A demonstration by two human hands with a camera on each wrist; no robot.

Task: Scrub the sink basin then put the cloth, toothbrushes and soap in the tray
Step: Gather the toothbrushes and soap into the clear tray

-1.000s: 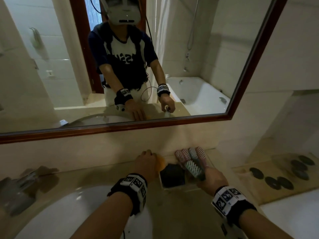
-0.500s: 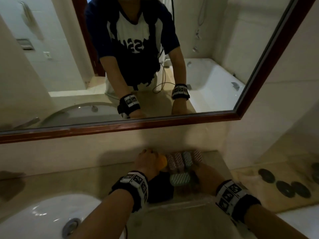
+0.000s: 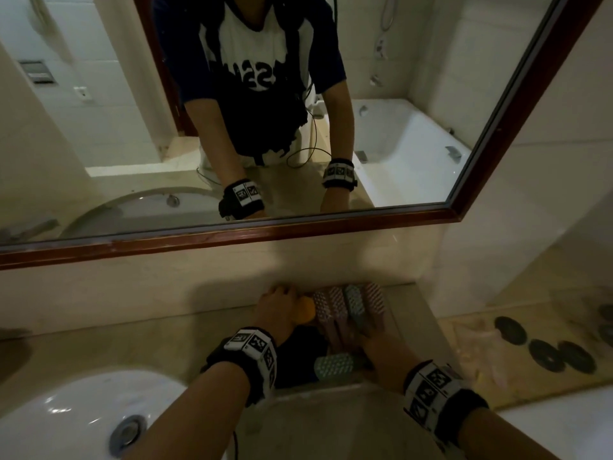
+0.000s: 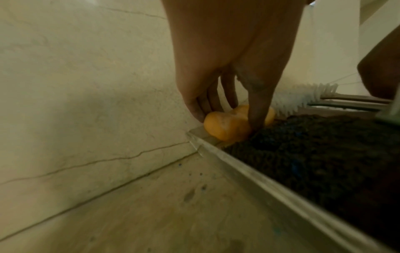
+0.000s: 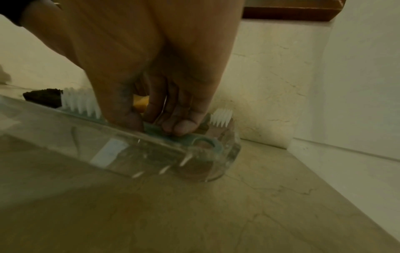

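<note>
Left hand (image 4: 218, 56): fingers pinch the orange soap (image 4: 229, 124) at the tray's (image 4: 244, 169) far-left corner, by the wall; dark cloth (image 4: 324, 154) just right of it, inside. Right hand (image 5: 151, 68): fingers curled onto a teal toothbrush (image 5: 179, 137), apparently still gripping; its long axis lies along the tray's near wall, across the other toothbrushes (image 3: 348, 303).

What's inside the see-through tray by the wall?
In the clear tray lie a dark cloth, orange soap gripped by the left hand, and toothbrushes; the right hand pinches a teal one. The tray's floor under the cloth is hidden.
</note>
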